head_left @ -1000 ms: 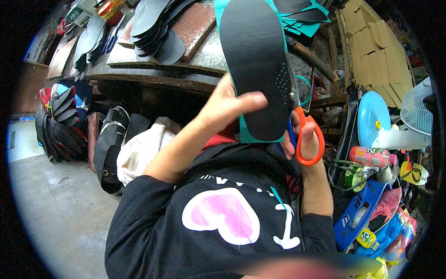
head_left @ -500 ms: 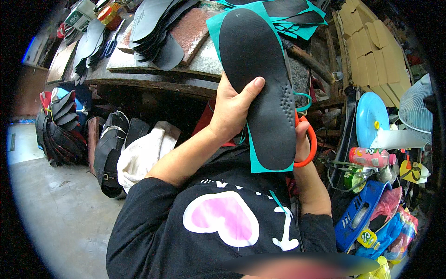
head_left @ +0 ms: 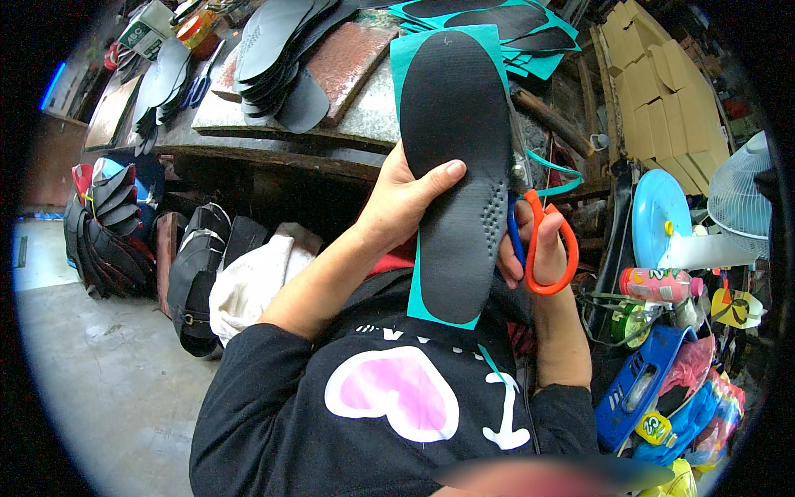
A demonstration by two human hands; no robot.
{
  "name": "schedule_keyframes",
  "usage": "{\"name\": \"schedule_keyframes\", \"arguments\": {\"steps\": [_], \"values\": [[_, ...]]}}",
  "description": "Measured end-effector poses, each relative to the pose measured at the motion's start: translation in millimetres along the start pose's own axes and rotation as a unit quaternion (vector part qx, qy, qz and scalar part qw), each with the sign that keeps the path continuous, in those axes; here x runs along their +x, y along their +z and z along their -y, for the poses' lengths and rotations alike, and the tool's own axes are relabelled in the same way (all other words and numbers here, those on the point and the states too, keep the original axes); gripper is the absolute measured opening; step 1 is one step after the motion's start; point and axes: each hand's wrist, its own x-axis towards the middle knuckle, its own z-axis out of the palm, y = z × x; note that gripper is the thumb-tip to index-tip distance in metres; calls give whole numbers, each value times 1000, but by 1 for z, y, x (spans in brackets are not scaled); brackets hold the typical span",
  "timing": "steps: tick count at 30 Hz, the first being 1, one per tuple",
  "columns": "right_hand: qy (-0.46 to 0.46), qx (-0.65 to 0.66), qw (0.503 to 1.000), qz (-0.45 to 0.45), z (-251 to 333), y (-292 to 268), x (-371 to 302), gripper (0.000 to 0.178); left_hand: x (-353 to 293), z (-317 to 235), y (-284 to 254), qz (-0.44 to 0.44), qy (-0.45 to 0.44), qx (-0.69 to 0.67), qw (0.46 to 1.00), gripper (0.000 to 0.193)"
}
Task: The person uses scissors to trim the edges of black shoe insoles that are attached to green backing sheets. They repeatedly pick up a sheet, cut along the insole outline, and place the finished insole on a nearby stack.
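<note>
My left hand (head_left: 406, 195) grips a black shoe insole (head_left: 455, 108) by its left edge, thumb lying across its face. The insole is backed by teal sheet (head_left: 489, 37), which juts out past its top corners, left side and bottom; raised dots show near its right edge. My right hand (head_left: 538, 248) is closed round scissors (head_left: 566, 269) with one orange and one blue handle loop. Their blades stand along the insole's right edge, mostly hidden. A narrow teal strip (head_left: 571, 180) curls out beside the blades.
On the bench ahead lie stacked grey insoles (head_left: 273, 58), more teal-backed black insoles (head_left: 513, 25) and blue-handled scissors (head_left: 199, 87). Black straps and shoe parts (head_left: 108, 232) and a white cloth (head_left: 257, 273) are at left. A fan (head_left: 741, 190) and a blue basket (head_left: 638, 389) stand at right.
The insole has turned more upright and its lower end has swung left. The scissors show more of their handles, and a longer teal strip hangs off the right edge.
</note>
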Motion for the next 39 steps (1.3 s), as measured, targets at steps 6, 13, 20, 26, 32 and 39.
{"name": "schedule_keyframes", "arguments": {"steps": [6, 13, 20, 26, 32, 39], "values": [[3, -70, 996, -48, 6, -1, 6, 109, -2, 0, 0, 71, -29, 33, 997, 55], [-14, -48, 996, -78, 10, -5, 7, 86, 19, -21, -13, 87, -50, 127, 987, 61], [-34, -19, 998, -55, 11, -3, 23, 85, 40, -34, 2, 29, 51, 152, 987, 39], [-69, -20, 995, -68, 15, 0, 28, 90, 39, -31, 3, 62, 53, 196, 977, 42], [8, -54, 998, -30, 18, -16, 15, 95, 41, -48, -12, 79, -15, 270, 960, 41], [-34, -127, 991, -34, 20, -6, 15, 100, 35, -42, -5, 67, 38, 212, 974, 40]]}}
